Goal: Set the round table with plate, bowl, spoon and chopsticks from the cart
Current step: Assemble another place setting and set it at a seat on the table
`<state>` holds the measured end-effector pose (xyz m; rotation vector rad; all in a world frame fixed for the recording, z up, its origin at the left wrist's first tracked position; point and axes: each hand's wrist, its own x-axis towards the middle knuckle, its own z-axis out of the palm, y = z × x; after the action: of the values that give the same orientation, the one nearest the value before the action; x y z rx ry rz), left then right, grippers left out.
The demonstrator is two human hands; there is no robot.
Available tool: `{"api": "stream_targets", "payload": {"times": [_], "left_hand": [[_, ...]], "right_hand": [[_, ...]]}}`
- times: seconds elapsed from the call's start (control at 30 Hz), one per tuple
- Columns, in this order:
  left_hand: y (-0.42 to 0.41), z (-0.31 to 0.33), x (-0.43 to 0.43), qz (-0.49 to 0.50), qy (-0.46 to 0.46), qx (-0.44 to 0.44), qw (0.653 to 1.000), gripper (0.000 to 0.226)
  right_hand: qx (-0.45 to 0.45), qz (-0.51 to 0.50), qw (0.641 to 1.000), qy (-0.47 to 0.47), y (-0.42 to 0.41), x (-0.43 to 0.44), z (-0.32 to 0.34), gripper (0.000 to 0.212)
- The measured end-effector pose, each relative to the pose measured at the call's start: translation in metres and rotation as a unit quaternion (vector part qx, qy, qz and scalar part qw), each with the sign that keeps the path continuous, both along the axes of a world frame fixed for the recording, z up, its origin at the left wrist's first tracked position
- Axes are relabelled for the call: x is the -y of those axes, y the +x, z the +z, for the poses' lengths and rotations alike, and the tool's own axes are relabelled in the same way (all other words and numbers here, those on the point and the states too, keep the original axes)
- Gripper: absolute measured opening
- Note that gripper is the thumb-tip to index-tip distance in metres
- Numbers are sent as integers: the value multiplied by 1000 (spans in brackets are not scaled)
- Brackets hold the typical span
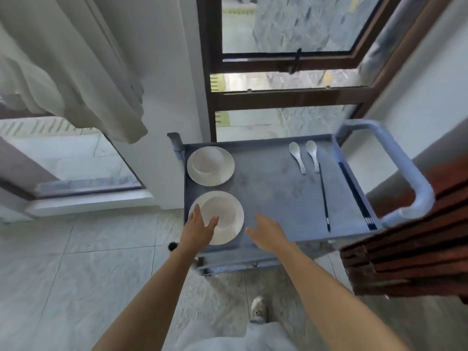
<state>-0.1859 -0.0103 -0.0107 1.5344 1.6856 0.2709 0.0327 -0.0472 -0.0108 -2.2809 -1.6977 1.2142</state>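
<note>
A grey-blue cart point(268, 188) stands before me. On its left side are two white plates, each with a white bowl on it: the near plate point(234, 229) with its bowl point(222, 211), and the far plate point(225, 173) with its bowl point(206, 160). Two white spoons point(298, 158) point(312, 155) lie at the far right. One pair of dark chopsticks point(324, 198) lies below the spoons, another pair point(355, 196) along the right rim. My left hand point(197, 229) is open over the near plate's left edge. My right hand point(266, 229) is open just right of that plate, holding nothing.
The cart's handle point(405, 173) sticks out on the right, next to dark red wooden furniture point(410, 254). A window point(286, 72) rises behind the cart, and a pale curtain point(76, 72) hangs at the left. Tiled floor point(76, 274) and my shoe point(259, 309) lie below.
</note>
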Motion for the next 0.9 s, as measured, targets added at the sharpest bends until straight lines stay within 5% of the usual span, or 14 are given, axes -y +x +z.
{"api": "stream_targets", "payload": {"times": [0.37,0.53,0.9], "left_hand": [[8,-11,-11,165,-68,-13,984,60],[11,-16,-8,154,-64,-18,986,35],[110,-24,-17,104,-114,97,983,27]], "right_hand": [[20,32,999,-24,-11,-76,-32,41],[-14,-24,999,-35,2,-83,-36,20],[-37,-95,994,-44,137,-61,-30,14]]}}
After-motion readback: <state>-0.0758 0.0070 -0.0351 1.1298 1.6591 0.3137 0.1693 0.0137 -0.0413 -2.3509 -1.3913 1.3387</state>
